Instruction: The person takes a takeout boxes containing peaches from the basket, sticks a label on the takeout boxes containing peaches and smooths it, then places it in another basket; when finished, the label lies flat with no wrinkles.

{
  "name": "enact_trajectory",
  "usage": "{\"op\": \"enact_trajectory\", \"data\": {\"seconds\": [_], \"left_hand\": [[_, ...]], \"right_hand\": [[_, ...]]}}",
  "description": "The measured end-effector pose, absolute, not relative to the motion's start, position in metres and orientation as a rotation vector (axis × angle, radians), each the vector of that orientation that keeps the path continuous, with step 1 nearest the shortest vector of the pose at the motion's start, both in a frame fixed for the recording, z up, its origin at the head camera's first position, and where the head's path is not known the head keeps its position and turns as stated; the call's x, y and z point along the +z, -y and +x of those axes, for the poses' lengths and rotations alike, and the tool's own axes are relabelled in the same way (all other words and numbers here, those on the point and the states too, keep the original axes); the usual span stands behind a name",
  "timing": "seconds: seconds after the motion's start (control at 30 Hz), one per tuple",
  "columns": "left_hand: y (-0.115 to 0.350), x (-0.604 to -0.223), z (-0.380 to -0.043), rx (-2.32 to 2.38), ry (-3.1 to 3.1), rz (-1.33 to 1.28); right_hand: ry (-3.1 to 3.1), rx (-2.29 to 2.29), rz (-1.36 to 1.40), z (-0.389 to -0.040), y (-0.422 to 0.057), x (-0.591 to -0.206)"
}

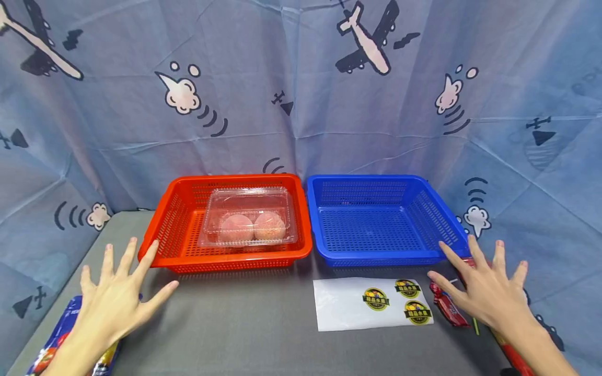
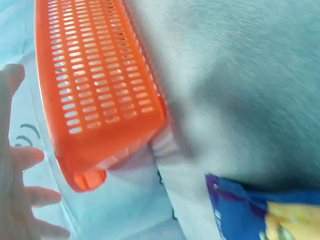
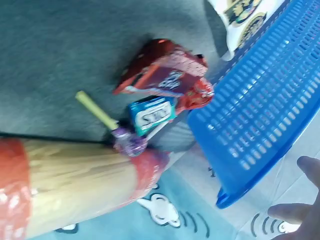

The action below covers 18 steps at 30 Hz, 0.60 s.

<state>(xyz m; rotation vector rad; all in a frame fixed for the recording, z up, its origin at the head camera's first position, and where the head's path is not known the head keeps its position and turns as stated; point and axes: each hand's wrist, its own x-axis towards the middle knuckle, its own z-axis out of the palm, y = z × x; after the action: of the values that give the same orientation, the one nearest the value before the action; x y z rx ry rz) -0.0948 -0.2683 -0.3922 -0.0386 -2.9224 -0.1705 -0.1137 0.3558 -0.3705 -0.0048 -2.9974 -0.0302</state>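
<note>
My left hand [image 1: 113,297], fingers spread, hovers by the front left corner of the red basket [image 1: 230,261]; contact cannot be made out. Inside that basket lies a clear plastic box [image 1: 249,201] with two round pinkish fruits [image 1: 269,225]. Near the front right corner of the blue basket [image 1: 376,256] is my right hand [image 1: 496,292], also spread and holding nothing. Below it lie a dark red packet [image 3: 175,72], a lollipop [image 3: 130,142] with a purple wrapper and a small blue-green pack [image 3: 151,115]. A white sticker sheet [image 1: 338,305] with three round labels lies before the blue basket.
A blue bag [image 1: 63,324] lies under my left forearm. At the right edge, a long pale pack with red ends [image 3: 85,180] lies beside the candies. Behind the baskets hangs a blue curtain [image 1: 254,104] printed with airplanes. Everything stands on a grey table [image 1: 235,324].
</note>
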Motion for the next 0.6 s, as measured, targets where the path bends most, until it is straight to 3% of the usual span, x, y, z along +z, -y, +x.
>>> {"op": "enact_trajectory", "data": {"seconds": [0.6], "left_hand": [[0.254,-0.389,-0.149,-0.4,2.846,-0.09]], "right_hand": [[3.024,0.113,0.352,-0.145,-0.266,-0.337]]}}
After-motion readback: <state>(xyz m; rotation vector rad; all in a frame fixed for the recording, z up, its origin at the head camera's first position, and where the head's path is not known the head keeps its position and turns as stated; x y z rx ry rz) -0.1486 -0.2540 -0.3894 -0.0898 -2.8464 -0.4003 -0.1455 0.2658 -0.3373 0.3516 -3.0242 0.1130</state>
